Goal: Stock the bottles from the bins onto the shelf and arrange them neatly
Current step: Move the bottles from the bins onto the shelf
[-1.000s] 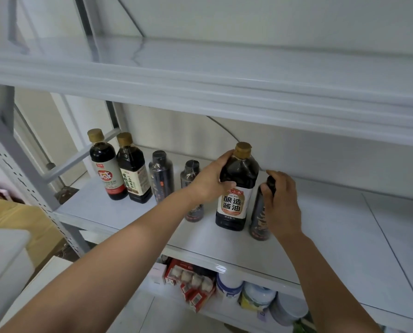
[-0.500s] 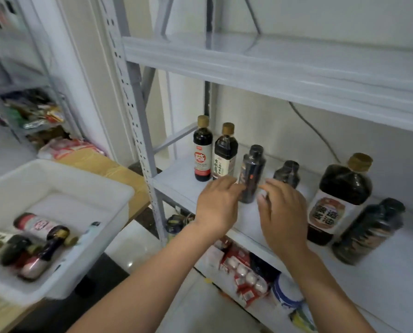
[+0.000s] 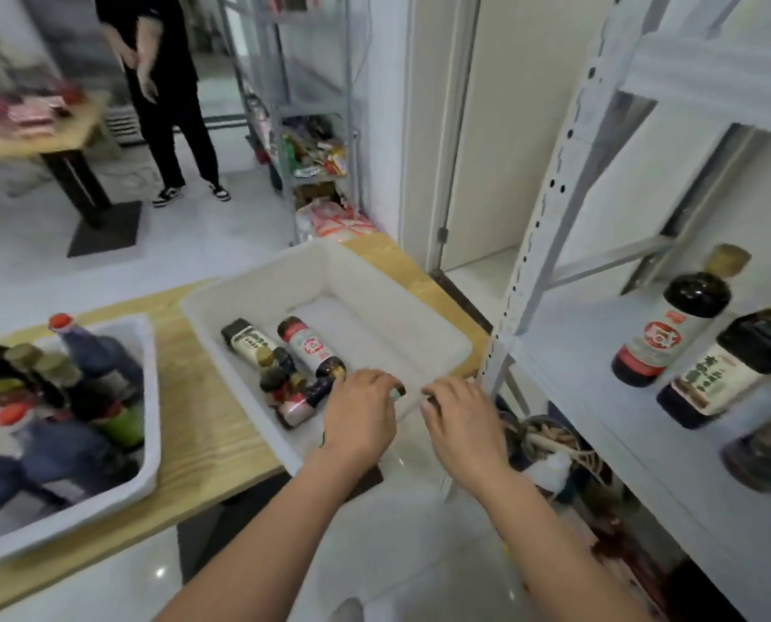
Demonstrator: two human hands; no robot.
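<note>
A white bin (image 3: pixel 374 280) sits on the wooden table (image 3: pixel 204 424) with several small dark bottles (image 3: pixel 312 347) lying in its near left corner. My left hand (image 3: pixel 360 415) hovers over the bin's near edge beside those bottles, fingers apart, holding nothing. My right hand (image 3: pixel 462 417) is just right of it over the bin's near right rim, also empty. On the grey shelf (image 3: pixel 567 352) at the right stand a soy sauce bottle with a red label (image 3: pixel 675 321) and a dark bottle with a pale label (image 3: pixel 733 365).
A second white bin (image 3: pixel 148 397) at the left holds several larger bottles with red and olive caps. The shelf's perforated upright (image 3: pixel 536 244) stands between bin and shelf. A person in black (image 3: pixel 164 83) stands at the back beside another table and a stocked rack.
My view has swung left from the shelf to the bins. Both hands have left the bottles on the shelf and moved down and left to the nearer bin, empty.
</note>
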